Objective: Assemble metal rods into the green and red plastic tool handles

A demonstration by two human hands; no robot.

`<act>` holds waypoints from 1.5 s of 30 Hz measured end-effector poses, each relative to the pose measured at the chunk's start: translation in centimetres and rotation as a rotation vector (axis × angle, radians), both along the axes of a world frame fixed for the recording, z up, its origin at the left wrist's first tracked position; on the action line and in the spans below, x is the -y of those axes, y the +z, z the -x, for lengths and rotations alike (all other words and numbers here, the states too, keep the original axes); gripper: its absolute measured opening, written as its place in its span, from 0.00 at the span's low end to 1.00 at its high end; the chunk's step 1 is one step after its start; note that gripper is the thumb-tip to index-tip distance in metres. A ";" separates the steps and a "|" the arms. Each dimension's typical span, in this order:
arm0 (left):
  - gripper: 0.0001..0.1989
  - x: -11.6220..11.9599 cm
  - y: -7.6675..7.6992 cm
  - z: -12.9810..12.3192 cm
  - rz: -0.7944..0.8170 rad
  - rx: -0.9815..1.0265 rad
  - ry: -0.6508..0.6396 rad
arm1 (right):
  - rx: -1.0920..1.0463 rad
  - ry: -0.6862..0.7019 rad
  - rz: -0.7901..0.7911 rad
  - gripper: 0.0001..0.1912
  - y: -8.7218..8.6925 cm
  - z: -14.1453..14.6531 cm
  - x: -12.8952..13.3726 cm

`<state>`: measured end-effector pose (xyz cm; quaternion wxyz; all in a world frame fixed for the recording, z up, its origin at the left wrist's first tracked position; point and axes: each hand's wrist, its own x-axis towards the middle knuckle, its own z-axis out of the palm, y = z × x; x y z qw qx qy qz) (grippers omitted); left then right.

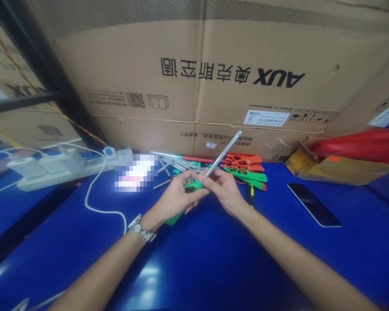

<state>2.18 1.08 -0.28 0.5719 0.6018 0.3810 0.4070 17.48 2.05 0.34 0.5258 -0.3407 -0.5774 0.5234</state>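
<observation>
Both hands meet over the middle of the blue table. My left hand (178,194) is closed around a green plastic part (193,187), which shows between thumb and fingers and also below the palm. My right hand (225,190) pinches the lower end of a slim silver metal rod (225,151), tilted up to the right. The rod's lower end is at the green part; whether it sits inside is hidden by fingers. Just beyond the hands lie a heap of similar metal rods (181,164), orange plastic parts (241,160) and green plastic parts (246,175).
A black-and-yellow handled tool (251,196) lies right of the hands, a phone (313,205) farther right. A power strip (48,172) with white plugs and a loose cable (100,211) is at left. A large cardboard box (132,56) stands behind; an open carton (337,168) holds red items.
</observation>
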 end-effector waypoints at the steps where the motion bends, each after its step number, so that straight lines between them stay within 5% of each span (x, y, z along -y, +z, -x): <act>1: 0.18 0.0 0.1 -0.3 0.007 0.004 0.024 | 0.006 -0.010 -0.006 0.16 0.2 0.1 0.0; 10: 0.06 0.2 0.1 -1.8 -0.055 -0.027 0.262 | 0.061 -0.267 -0.161 0.22 1.2 1.4 -0.5; 21: 0.11 0.0 -0.2 -2.0 -0.074 0.071 0.313 | 0.109 -0.089 -0.164 0.26 2.3 2.1 -1.2; 25: 0.10 0.1 -0.5 -1.7 -0.076 0.240 0.187 | 0.104 -0.084 -0.183 0.24 1.6 1.8 -1.3; 28: 0.16 0.2 -0.5 -1.6 0.062 0.401 0.098 | 0.131 -0.090 -0.153 0.23 0.9 1.3 -1.8; 35: 0.30 -0.1 -0.8 -2.9 0.237 0.379 0.233 | 0.166 -0.154 -0.125 0.19 0.2 1.8 -1.1; 41: 0.32 -0.3 -1.2 -3.8 0.210 0.388 0.387 | 0.201 -0.427 -0.144 0.15 -1.2 3.7 -0.6; 45: 0.32 -0.2 -1.0 -3.8 0.212 0.365 0.431 | 0.241 -0.451 -0.145 0.14 -1.6 4.1 -0.9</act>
